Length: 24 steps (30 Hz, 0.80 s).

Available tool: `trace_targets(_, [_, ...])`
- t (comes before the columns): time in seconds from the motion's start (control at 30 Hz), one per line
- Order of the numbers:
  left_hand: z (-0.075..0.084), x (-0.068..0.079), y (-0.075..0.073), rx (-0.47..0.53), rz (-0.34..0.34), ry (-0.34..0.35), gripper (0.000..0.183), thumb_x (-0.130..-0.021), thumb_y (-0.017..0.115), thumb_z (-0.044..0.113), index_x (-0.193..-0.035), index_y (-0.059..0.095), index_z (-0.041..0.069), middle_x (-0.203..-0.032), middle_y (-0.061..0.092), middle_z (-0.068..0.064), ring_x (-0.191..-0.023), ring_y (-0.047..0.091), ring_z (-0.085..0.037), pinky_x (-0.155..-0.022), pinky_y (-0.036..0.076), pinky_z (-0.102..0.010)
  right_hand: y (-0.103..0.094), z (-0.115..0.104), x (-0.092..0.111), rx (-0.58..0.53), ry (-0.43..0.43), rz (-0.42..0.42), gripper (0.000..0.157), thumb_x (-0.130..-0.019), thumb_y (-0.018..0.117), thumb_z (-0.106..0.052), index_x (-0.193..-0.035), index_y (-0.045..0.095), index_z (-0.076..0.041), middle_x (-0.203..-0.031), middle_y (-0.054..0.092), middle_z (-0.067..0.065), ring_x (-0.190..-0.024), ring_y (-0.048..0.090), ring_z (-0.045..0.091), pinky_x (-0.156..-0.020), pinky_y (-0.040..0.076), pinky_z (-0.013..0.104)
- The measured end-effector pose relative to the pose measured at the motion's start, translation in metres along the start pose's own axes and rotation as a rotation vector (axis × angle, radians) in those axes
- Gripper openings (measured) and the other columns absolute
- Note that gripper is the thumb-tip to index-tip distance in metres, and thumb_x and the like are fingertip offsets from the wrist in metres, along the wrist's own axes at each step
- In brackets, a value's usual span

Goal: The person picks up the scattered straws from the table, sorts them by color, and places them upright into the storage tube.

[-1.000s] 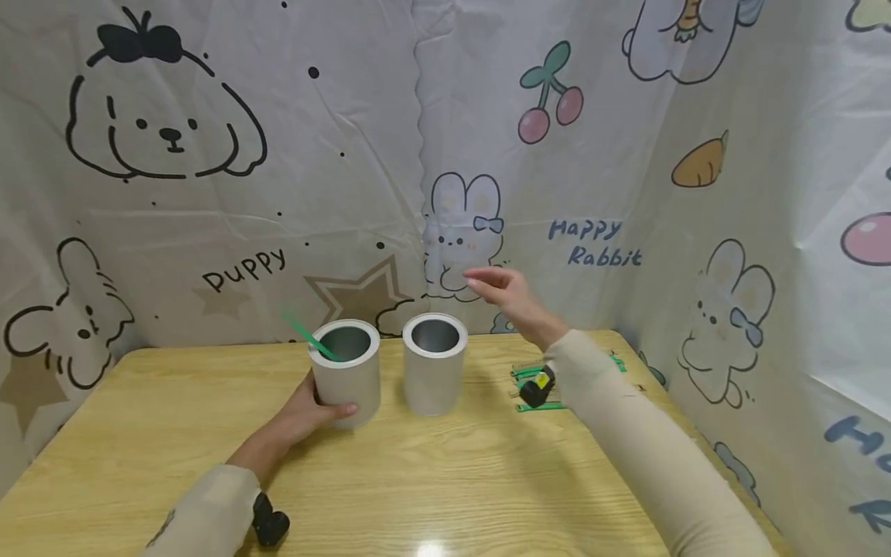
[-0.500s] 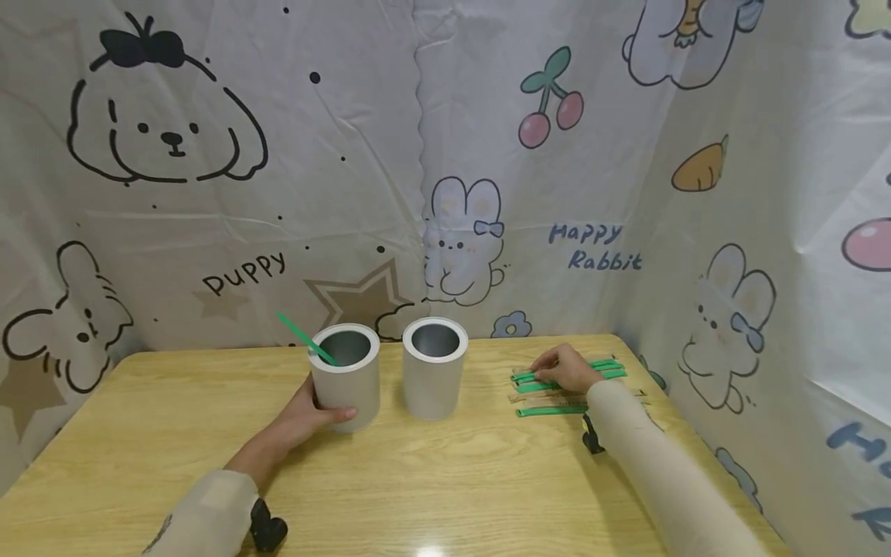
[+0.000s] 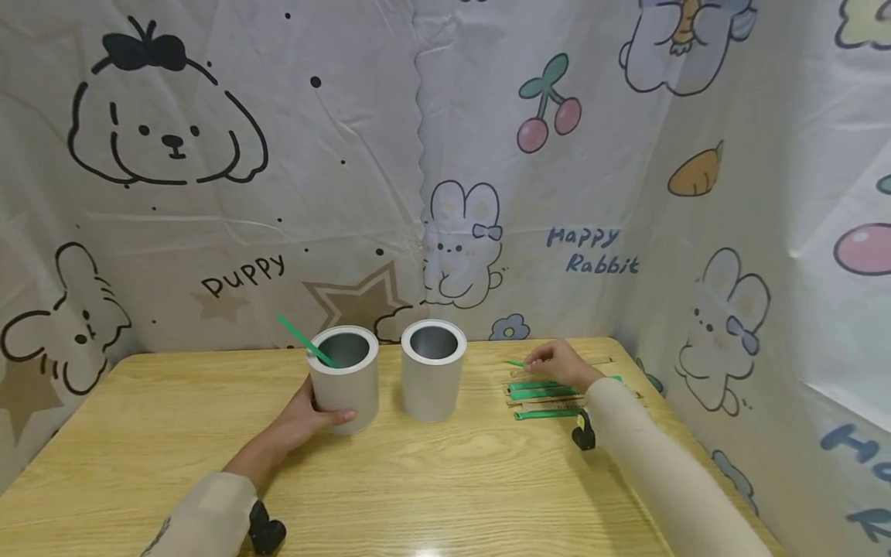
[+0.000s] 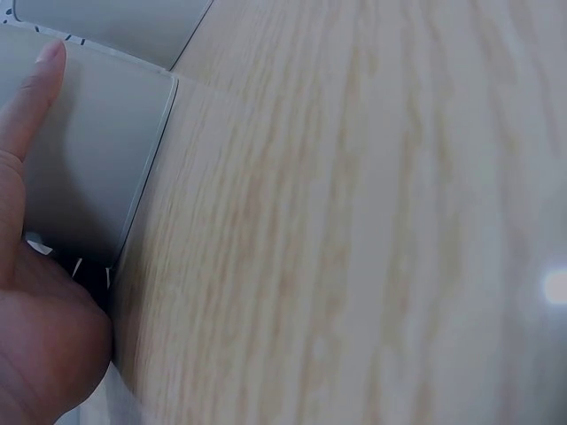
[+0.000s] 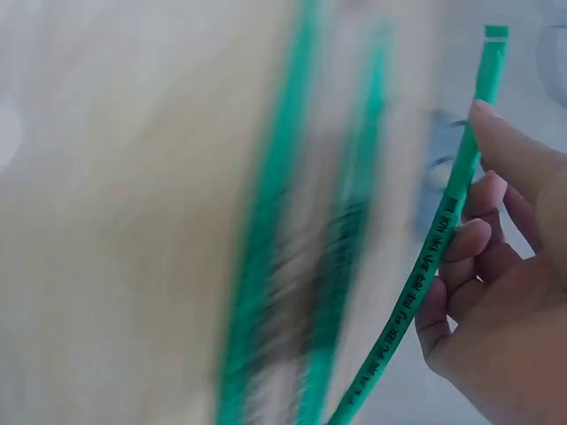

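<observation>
My left hand [image 3: 302, 422] grips the left white cylindrical canister [image 3: 358, 391] low on its side, thumb across the front; the other fingers are hidden behind it. A green straw [image 3: 299, 336] leans out over that canister's back left rim. In the right wrist view, my right hand [image 5: 509, 257] pinches another green wrapped straw [image 5: 438, 232], printed with dark characters, between thumb and fingers. The head view shows the right hand just above the table's back right part, over a row of green and brown wrapped straws [image 3: 543, 393].
A second white canister [image 3: 431, 391], its top open, stands a short way right of the first. Wooden tabletop [image 3: 418, 480] spreads in front of both. Behind and to the right hangs a printed cloth [image 3: 390, 155], close to the table's edges.
My right hand came down from the air near the right canister to the straw row, and now pinches a green straw, slightly lifted. The left hand and both canisters stay in place.
</observation>
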<state>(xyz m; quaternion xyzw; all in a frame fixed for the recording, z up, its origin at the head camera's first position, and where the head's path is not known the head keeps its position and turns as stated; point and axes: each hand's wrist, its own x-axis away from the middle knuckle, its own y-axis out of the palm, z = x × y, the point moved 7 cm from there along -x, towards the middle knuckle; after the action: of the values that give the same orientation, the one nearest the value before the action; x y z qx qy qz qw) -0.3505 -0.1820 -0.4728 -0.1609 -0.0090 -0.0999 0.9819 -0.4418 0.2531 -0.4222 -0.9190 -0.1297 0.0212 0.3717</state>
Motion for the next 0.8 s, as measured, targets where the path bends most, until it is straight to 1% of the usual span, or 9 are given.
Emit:
trace_targets(0.1, [-0.001, 0.001, 0.0, -0.003, 0.002, -0.009, 0.107, -0.087, 0.08, 0.029, -0.162, 0.005, 0.009, -0.163, 0.025, -0.022, -0.15, 0.028, -0.044, -0.123, 0.025, -0.061, -0.013, -0.029, 0.001, -0.084, -0.016, 0.053, 0.027, -0.1, 0.064, -0.017, -0.117, 0.069, 0.004, -0.107, 0.066, 0.009, -0.093, 0.057, 0.016, -0.082, 0.049, 0.032])
trace_targets(0.23, [-0.004, 0.001, 0.0, -0.002, 0.003, -0.015, 0.108, -0.087, 0.08, 0.029, -0.162, 0.005, 0.009, -0.163, 0.025, -0.022, -0.151, 0.027, -0.043, -0.123, 0.024, -0.061, -0.036, -0.079, 0.005, -0.224, -0.107, 0.148, 0.031, -0.102, 0.062, -0.019, -0.122, 0.065, 0.005, -0.099, 0.064, -0.003, -0.092, 0.056, 0.012, -0.086, 0.047, 0.03])
trace_targets(0.27, [-0.004, 0.001, 0.0, -0.003, 0.005, -0.014, 0.108, -0.087, 0.081, 0.029, -0.162, 0.006, 0.009, -0.163, 0.025, -0.022, -0.151, 0.028, -0.043, -0.123, 0.025, -0.06, -0.041, -0.093, 0.007, -0.284, -0.133, 0.171, 0.03, -0.102, 0.062, -0.019, -0.121, 0.065, 0.004, -0.097, 0.065, -0.006, -0.092, 0.056, 0.01, -0.087, 0.047, 0.029])
trace_targets(0.3, [-0.004, 0.0, 0.0, -0.004, 0.006, -0.012, 0.108, -0.087, 0.081, 0.029, -0.162, 0.006, 0.009, -0.163, 0.026, -0.022, -0.15, 0.028, -0.043, -0.123, 0.025, -0.06, -0.046, -0.107, 0.01, -0.344, -0.155, 0.188, 0.027, -0.102, 0.062, -0.02, -0.119, 0.066, 0.0, -0.096, 0.065, -0.009, -0.093, 0.057, 0.008, -0.089, 0.047, 0.027])
trace_targets(0.4, [-0.002, -0.002, -0.001, -0.003, 0.012, -0.003, 0.107, -0.086, 0.081, 0.028, -0.161, 0.008, 0.009, -0.162, 0.027, -0.021, -0.15, 0.029, -0.042, -0.123, 0.025, -0.059, -0.053, -0.152, 0.019, -0.592, -0.244, 0.208, 0.011, -0.102, 0.061, -0.016, -0.107, 0.071, -0.014, -0.092, 0.066, -0.013, -0.09, 0.057, 0.006, -0.088, 0.047, 0.023])
trace_targets(0.5, [0.0, -0.003, -0.001, 0.002, 0.013, -0.002, 0.107, -0.086, 0.082, 0.028, -0.161, 0.008, 0.009, -0.162, 0.027, -0.021, -0.15, 0.029, -0.042, -0.123, 0.024, -0.06, -0.054, -0.201, 0.03, -0.836, -0.355, 0.176, 0.021, -0.102, 0.059, -0.011, -0.095, 0.072, -0.025, -0.089, 0.067, -0.011, -0.084, 0.057, 0.007, -0.086, 0.047, 0.022])
trace_targets(0.63, [0.0, -0.003, 0.0, 0.003, 0.002, -0.012, 0.109, -0.086, 0.081, 0.029, -0.162, 0.006, 0.009, -0.164, 0.025, -0.022, -0.151, 0.027, -0.043, -0.124, 0.023, -0.06, -0.047, -0.256, 0.045, -1.1, -0.48, 0.08, 0.024, -0.102, 0.056, -0.008, -0.094, 0.074, -0.021, -0.086, 0.068, -0.006, -0.081, 0.056, 0.01, -0.083, 0.047, 0.024])
trace_targets(0.7, [0.001, -0.002, 0.001, 0.002, -0.002, -0.013, 0.109, -0.086, 0.081, 0.029, -0.162, 0.005, 0.01, -0.164, 0.024, -0.022, -0.151, 0.026, -0.043, -0.124, 0.023, -0.061, -0.036, -0.277, 0.047, -1.19, -0.5, 0.037, 0.025, -0.103, 0.053, -0.007, -0.094, 0.073, -0.019, -0.086, 0.068, -0.005, -0.08, 0.058, 0.01, -0.083, 0.048, 0.024])
trace_targets(0.8, [0.0, 0.0, 0.0, 0.001, -0.001, -0.015, 0.109, -0.087, 0.081, 0.028, -0.162, 0.004, 0.01, -0.164, 0.023, -0.021, -0.151, 0.026, -0.043, -0.124, 0.023, -0.062, -0.009, -0.299, 0.042, -1.269, -0.487, -0.015, 0.032, -0.104, 0.049, -0.004, -0.091, 0.074, -0.02, -0.084, 0.069, -0.006, -0.079, 0.06, 0.008, -0.081, 0.05, 0.022])
